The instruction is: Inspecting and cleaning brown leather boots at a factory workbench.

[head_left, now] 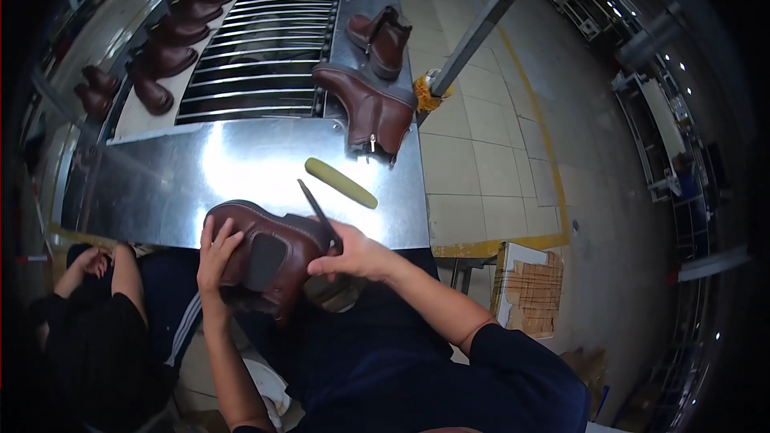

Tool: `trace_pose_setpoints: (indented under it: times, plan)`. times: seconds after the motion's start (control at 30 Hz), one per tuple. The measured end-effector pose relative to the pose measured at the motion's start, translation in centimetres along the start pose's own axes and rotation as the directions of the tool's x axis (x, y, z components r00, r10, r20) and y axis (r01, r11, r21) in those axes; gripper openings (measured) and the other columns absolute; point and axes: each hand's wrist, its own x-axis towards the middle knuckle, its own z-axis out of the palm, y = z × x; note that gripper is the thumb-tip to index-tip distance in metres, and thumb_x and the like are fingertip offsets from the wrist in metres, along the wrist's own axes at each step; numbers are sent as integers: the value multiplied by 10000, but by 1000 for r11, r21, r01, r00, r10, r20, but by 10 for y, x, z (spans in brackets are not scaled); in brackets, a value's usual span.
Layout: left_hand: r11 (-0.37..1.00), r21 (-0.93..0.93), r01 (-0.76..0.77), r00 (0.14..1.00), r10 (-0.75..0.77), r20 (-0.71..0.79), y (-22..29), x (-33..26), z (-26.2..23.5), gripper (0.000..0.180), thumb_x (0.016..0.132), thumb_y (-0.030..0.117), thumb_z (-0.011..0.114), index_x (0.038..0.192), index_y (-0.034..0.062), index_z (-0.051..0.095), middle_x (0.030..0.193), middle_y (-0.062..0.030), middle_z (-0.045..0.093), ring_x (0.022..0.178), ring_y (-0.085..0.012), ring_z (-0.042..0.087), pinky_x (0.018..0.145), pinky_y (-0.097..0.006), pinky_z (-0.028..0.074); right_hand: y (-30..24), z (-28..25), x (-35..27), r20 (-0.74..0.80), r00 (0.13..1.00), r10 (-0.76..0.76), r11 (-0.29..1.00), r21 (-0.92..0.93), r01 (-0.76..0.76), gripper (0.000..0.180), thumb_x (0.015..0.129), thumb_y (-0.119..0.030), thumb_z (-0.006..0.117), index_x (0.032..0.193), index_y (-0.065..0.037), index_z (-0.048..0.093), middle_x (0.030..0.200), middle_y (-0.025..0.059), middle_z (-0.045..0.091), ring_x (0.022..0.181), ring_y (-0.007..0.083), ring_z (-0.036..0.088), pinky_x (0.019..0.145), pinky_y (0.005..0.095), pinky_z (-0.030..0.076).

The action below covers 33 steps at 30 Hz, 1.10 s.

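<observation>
We see white glare across the table [269, 160]. Toward the black corners, straight edges bend, and we find the rack [658, 124] dim and soft.

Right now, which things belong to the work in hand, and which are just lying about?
Likely in the job:
brown boot, in the left hand
slim dark tool, in the right hand
perhaps the green bar

Perhaps just lying about:
other boots on the table's right side
cardboard beside it

A bar [341, 183] lies on the table [152, 200] beyond the near boot [269, 261]. The far conveyor [265, 40] runs between shoes [170, 58], left, and boots [378, 108], right.
</observation>
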Motion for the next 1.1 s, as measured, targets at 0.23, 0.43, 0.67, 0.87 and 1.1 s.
trace_pose_setpoints:
  times: [0.23, 0.43, 0.67, 0.87, 1.1]
  plan:
    - [970, -193, 149, 966, -185, -180, -14, -12, 50, 432, 922, 71, 635, 1349, 12, 653, 1517, -210, 551, 1448, -365, 478, 1185, -448, 386, 39, 9, 0, -90, 992, 89, 937, 344, -53, 809, 892, -339, 825, 1540, -73, 419, 1068, 79, 676, 650, 115, 670, 380, 192, 349]
    - [452, -862, 230, 786, -608, -108, -36, -48, 63, 539, 1067, 314, 388, 1512, 25, 481, 1487, -202, 529, 1330, -334, 554, 1155, -479, 441, 76, 31, 17, -149, 987, 61, 986, 163, -36, 872, 902, -463, 803, 1549, -42, 398, 1082, 99, 662, 571, 100, 613, 422, 224, 410]
    - [399, -868, 296, 707, -703, -83, 4, -42, 83, 522, 1070, 354, 518, 1478, 32, 475, 1442, -202, 541, 1265, -360, 594, 1080, -484, 511, 95, 24, -18, -87, 989, 116, 962, 257, -90, 839, 830, -455, 872, 1463, -62, 484, 1040, 58, 673, 647, 91, 612, 472, 217, 440]
    - [-173, -869, 463, 509, -751, 420, -22, -67, 83, 590, 1037, 480, 594, 1444, 62, 503, 1280, -125, 613, 1146, -260, 634, 981, -411, 548, 113, 25, -41, 95, 972, 216, 962, 148, -228, 803, 828, -338, 893, 1472, -79, 489, 1017, 30, 673, 728, 88, 581, 528, 228, 458]
    - [-28, -817, 576, 578, -694, 431, -9, -59, 86, 616, 982, 252, 735, 1495, 81, 440, 1330, -86, 598, 1161, -213, 616, 990, -336, 511, 130, 20, -46, 18, 967, 254, 965, 69, -255, 849, 848, -321, 886, 1529, -82, 440, 939, -3, 621, 686, 79, 557, 570, 227, 465]
